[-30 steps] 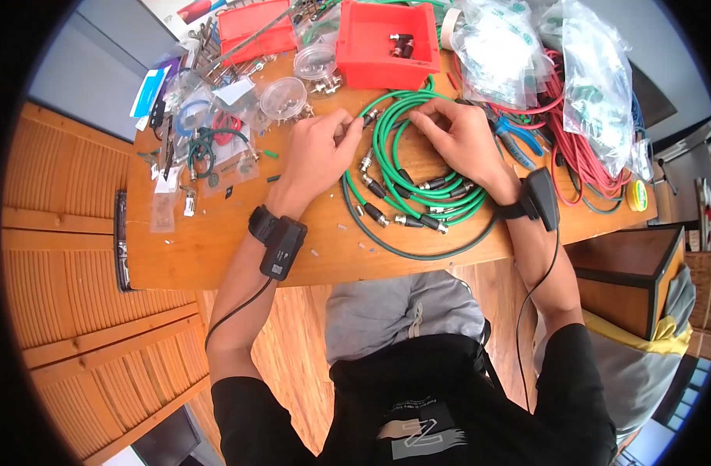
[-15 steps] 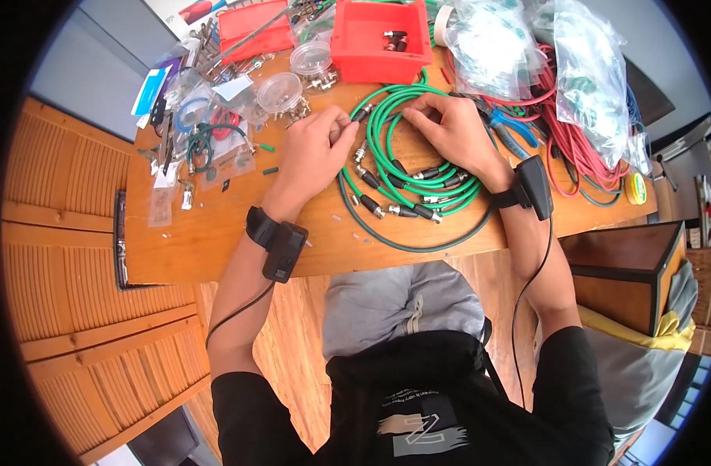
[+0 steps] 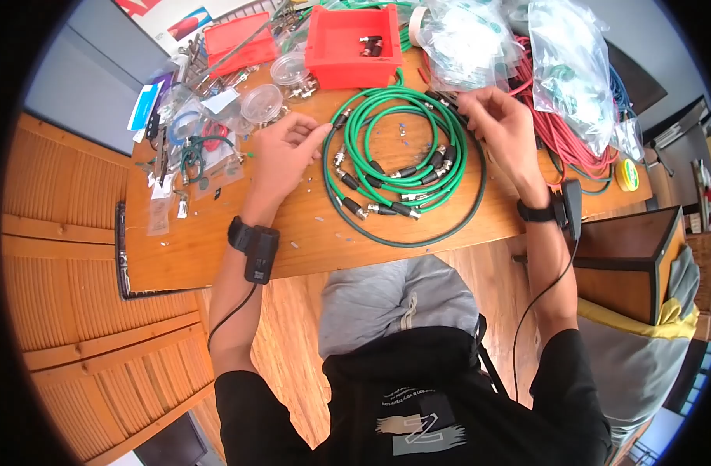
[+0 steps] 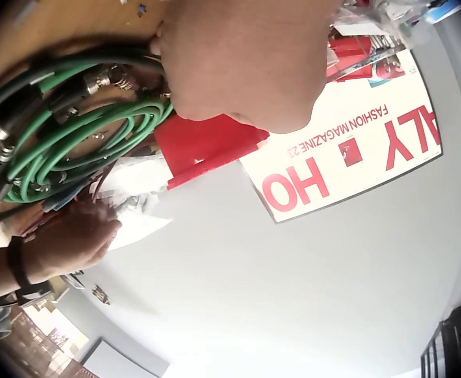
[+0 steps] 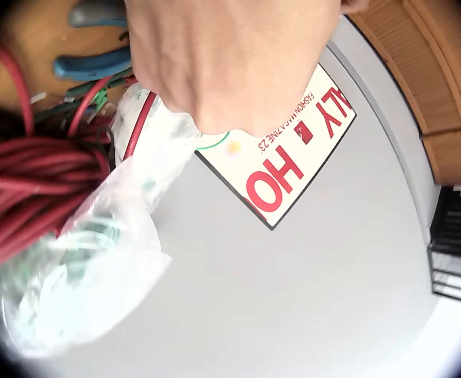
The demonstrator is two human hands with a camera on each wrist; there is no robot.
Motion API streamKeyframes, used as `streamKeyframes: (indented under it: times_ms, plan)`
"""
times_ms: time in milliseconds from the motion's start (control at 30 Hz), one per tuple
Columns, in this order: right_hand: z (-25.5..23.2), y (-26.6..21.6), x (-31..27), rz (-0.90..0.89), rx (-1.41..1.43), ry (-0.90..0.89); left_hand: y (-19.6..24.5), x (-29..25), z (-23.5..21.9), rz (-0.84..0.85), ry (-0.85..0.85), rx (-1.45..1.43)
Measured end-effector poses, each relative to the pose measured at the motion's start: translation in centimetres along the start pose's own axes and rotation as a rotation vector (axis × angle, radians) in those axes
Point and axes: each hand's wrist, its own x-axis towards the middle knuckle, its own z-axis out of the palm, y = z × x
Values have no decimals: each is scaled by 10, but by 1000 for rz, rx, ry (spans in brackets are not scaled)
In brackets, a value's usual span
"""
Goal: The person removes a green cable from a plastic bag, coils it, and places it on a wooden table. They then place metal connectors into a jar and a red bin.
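A coil of green coaxial cables (image 3: pixel 356 155) with black-sleeved metal BNC connectors (image 3: pixel 382 209) lies on the wooden table, a darker green cable looping round its outside. At the coil's upper left edge, my left hand (image 3: pixel 284 154) pinches the green cable by a connector (image 3: pixel 341 119), thumb tip right at it. Beyond the opposite edge is my right hand (image 3: pixel 507 132), fingers loosely bent, near another dark connector. In the right wrist view my right hand (image 5: pixel 234 59) overlaps blue-handled pliers (image 5: pixel 92 64); its fingertips are hidden there.
Behind the coil, a red box (image 3: pixel 353 66) holds a few black connectors. Clear plastic bags (image 3: pixel 573 74) and bundled red cables (image 3: pixel 561 136) fill the right. Round clear containers (image 3: pixel 262 103) and small bagged parts (image 3: pixel 208 159) lie at left. The table's front edge (image 3: pixel 293 276) is near my body.
My right hand has let go of the coil's right side and moved right, uncovering the upper right loops. My left hand stays by the same connector. The head view has shifted slightly.
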Motion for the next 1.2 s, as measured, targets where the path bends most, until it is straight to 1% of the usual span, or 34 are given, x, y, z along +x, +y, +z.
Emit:
streamKeyframes:
  times_ms: [33,100,167,200,233,300,333,467,567,700,800,900,1000,1100,1133,1200]
  plan:
    - [-4,1,-11,-69,-34,-34,-2,1,-2,-8,-29,39]
    - [-15,-9,-31,-202,-246,-200,-3,3,-8,-25,-85,120]
    - [-15,-1,-49,-421,-394,-324,-1,1,-10,151,-227,157]
    - [-15,5,-56,-421,-452,-441,2,1,-11,246,-297,174]
    - [-15,2,-60,-433,-515,-492,7,-1,-13,255,-386,227]
    - [-13,7,-62,-449,-614,-526,20,-7,-19,269,-569,335]
    - [-14,9,-59,-448,-598,-523,22,-6,-21,202,-666,342]
    - [-11,14,-47,-458,-572,-520,19,-13,-22,267,-711,420]
    - [-10,15,-39,-507,-582,-529,25,-17,-15,378,-690,506]
    - [-10,8,-35,-544,-602,-563,28,-21,-15,355,-659,510]
    - [-9,4,-40,-549,-601,-533,24,-24,-15,364,-599,473]
    - [-13,-1,-48,-472,-607,-536,20,-26,-15,351,-554,415]
    - [-18,-4,-47,-452,-565,-521,18,-27,-15,345,-531,376]
    - [-26,2,-36,-507,-549,-416,14,-24,-16,371,-515,370]
    - [-23,-5,-25,-556,-540,-334,11,-22,-15,375,-509,352]
    - [-17,-17,2,-316,-506,-335,10,-22,-14,387,-496,359]
